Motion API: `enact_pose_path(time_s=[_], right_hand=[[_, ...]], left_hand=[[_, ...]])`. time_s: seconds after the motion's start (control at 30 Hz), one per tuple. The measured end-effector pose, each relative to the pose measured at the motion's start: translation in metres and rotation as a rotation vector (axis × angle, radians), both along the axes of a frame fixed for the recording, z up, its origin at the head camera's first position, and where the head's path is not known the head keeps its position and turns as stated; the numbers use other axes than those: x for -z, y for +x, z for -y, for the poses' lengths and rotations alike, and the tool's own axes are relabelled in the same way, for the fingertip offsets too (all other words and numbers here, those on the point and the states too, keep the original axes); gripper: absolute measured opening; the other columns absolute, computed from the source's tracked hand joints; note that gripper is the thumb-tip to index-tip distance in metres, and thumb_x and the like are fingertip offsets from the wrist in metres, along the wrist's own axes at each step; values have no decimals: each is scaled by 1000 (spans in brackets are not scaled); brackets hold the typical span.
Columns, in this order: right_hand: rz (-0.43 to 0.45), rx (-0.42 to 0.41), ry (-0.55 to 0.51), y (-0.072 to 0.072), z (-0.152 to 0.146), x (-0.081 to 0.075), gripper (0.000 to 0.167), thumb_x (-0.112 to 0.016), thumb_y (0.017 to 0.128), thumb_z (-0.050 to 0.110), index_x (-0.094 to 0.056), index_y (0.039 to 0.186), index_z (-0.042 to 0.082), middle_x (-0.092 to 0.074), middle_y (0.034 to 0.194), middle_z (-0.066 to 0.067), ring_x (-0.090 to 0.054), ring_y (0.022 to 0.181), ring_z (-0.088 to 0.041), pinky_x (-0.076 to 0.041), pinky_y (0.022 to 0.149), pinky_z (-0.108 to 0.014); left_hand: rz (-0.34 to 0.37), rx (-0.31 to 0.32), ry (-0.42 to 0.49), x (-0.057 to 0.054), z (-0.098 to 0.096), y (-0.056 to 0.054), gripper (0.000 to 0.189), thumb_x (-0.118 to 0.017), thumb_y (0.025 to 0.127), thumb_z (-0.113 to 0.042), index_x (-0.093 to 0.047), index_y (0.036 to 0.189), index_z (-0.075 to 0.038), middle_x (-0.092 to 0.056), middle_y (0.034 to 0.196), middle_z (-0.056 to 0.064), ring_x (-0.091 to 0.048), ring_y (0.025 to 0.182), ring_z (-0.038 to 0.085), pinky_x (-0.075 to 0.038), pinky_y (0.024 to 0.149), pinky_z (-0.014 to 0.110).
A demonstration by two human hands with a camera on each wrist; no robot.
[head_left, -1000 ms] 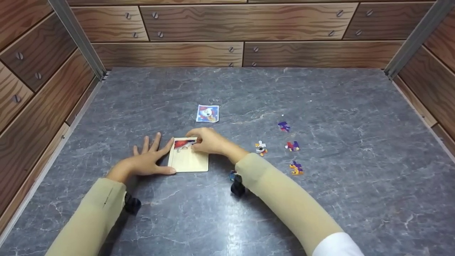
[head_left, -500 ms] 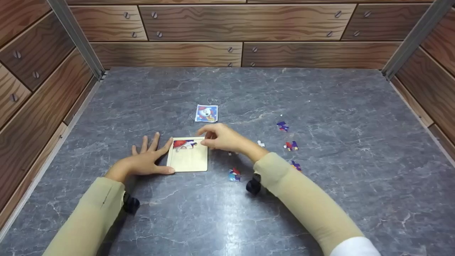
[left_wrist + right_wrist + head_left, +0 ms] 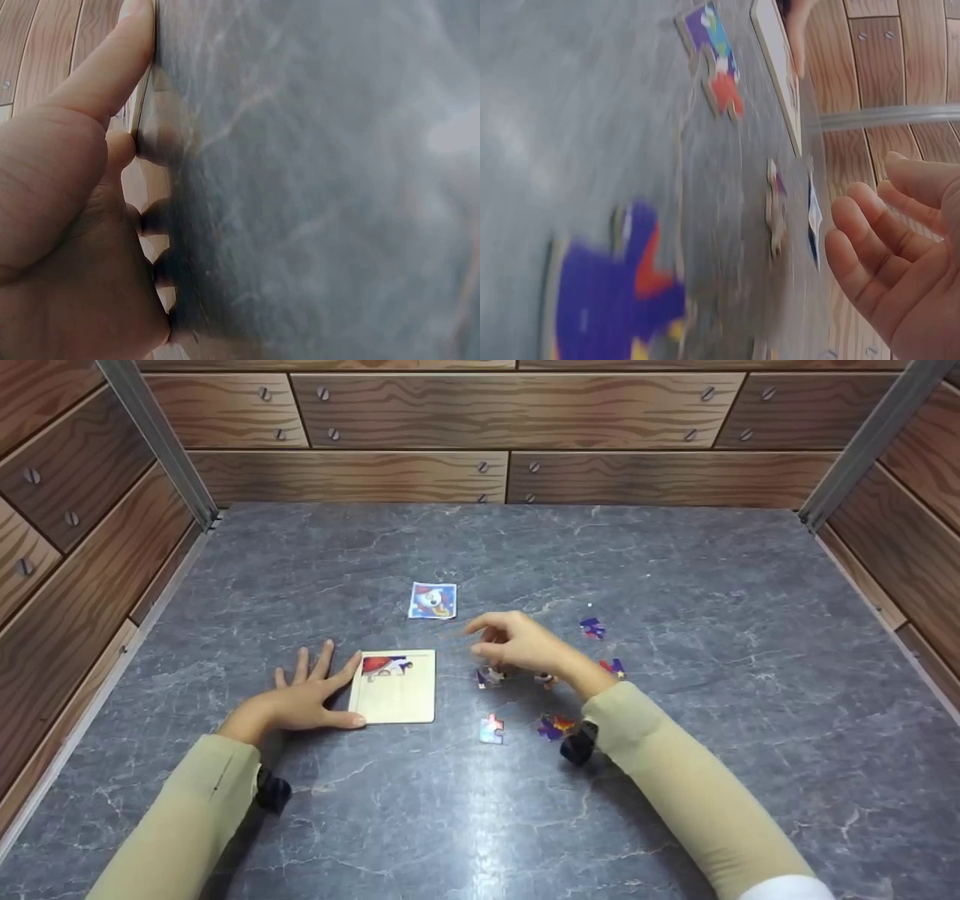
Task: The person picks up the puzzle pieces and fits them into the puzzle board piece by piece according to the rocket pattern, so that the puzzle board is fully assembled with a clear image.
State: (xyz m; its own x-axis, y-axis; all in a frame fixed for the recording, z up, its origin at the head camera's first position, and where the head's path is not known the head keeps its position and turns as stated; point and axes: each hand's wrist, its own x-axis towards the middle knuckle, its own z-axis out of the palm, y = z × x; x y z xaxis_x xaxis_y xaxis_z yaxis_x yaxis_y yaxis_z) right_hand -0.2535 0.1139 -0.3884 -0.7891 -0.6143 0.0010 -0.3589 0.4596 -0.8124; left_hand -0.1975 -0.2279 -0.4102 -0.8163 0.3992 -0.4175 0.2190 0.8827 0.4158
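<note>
Taking the pale, square wooden puzzle tray (image 3: pixel 401 701) as your dial, with twelve o'clock away from you, your left hand (image 3: pixel 300 703) lies at nine o'clock. Its fingers are spread, thumb at the tray's eight o'clock corner and index fingertip at the eleven, an arrangement that probably stops the tray sliding. A red, white and purple printed puzzle section (image 3: pixel 386 666) sits inside by the eleven o'clock corner. Your right hand (image 3: pixel 520 643) hovers at two o'clock, fingers loosely bent and pinching nothing visible. Loose lie a light-blue and red puzzle piece (image 3: pixel 491 730) at four and a purple and red puzzle piece (image 3: pixel 592 628) between two and three, presumably so placed for easy right-hand reach. The small, blue-bordered picture card (image 3: pixel 433 601) lies face up at one, likely for viewing.
</note>
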Motion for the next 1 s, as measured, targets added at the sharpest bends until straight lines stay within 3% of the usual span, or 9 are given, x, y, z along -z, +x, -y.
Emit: enact_pose_path(time_s=[0.17, 0.33, 0.4, 0.63, 0.87, 1.0], right_hand=[[14, 42, 9, -1, -17, -1, 35, -62, 89, 13, -58, 122, 0, -64, 91, -11, -61, 71, -23, -53, 66, -35], [16, 68, -17, -2, -32, -5, 35, -63, 89, 12, -59, 121, 0, -65, 91, -16, -61, 74, -35, -52, 67, -46], [9, 74, -30, -2, -38, -6, 35, -64, 88, 12, -59, 121, -1, -65, 91, -17, -61, 74, -36, -53, 67, -45], [6, 114, -47, -3, -59, -6, 35, -64, 88, 11, -58, 120, -2, -65, 91, -16, -61, 71, -23, -54, 66, -34], [-16, 168, -74, -7, -90, 0, 35, -64, 87, 10, -58, 119, -5, -65, 91, -21, -62, 71, -34, -53, 62, -33], [-32, 203, -77, -8, -109, 3, 35, -64, 87, 8, -58, 118, -7, -65, 89, -23, -62, 68, -31, -53, 61, -32]], left_hand=[[3, 3, -3, 1, 1, 0, 103, -55, 78, -68, 2, 151, -22, 27, 147, 21, 30, 127, 46, 16, 88, 73], [0, 3, -5, 1, 2, 0, 103, -55, 78, -68, 2, 151, -22, 27, 147, 21, 30, 128, 47, 16, 88, 73], [-2, 2, -4, 0, 1, 0, 103, -55, 78, -67, 2, 151, -22, 27, 147, 21, 29, 128, 47, 16, 89, 73], [4, -4, -5, -1, 0, 0, 103, -56, 79, -67, 1, 151, -21, 25, 148, 22, 28, 128, 47, 16, 89, 73], [-3, -11, -18, 1, 0, -2, 104, -55, 77, -68, 1, 151, -22, 25, 148, 22, 28, 128, 47, 16, 89, 73], [-2, -7, -18, 1, 0, -1, 104, -56, 78, -68, 2, 151, -22, 25, 148, 22, 28, 128, 47, 16, 89, 73]])
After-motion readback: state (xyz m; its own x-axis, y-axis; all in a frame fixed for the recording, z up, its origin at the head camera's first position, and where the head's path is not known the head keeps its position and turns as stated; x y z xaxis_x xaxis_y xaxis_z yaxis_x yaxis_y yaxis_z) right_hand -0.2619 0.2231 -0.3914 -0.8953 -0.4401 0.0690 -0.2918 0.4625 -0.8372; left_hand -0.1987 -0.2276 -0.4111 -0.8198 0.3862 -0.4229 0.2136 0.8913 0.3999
